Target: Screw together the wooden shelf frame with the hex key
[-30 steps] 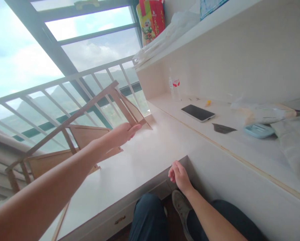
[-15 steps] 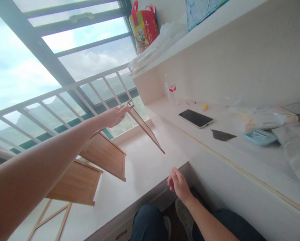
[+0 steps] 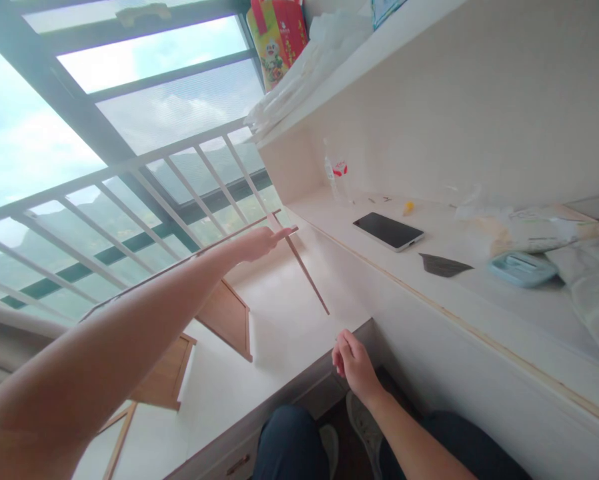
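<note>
Stretched out toward the window, my left hand (image 3: 265,244) grips the top end of a thin wooden panel (image 3: 307,275), seen almost edge-on, standing on the white ledge. Its fingers are mostly hidden behind the hand and the panel's top. Left of it stand a second wooden panel (image 3: 232,319) and a third wooden panel (image 3: 163,375), partly covered by my left forearm. An open wooden frame (image 3: 119,440) shows below them. My right hand (image 3: 353,359) hovers above my lap near the ledge's corner, fingers curled closed; anything inside them is hidden.
On the desk (image 3: 479,313) to the right lie a phone (image 3: 388,231), a dark flat scrap (image 3: 444,265), a light-blue case (image 3: 522,269) and a clear bottle (image 3: 338,175). A shelf (image 3: 379,73) overhangs it, holding a red bag (image 3: 282,43). White railings (image 3: 179,187) stand before the window.
My left hand has moved right and slightly down, and the panel it grips now shows more edge-on. My forearm covers more of the other panels. The right hand is nearly unchanged; the view has shifted slightly.
</note>
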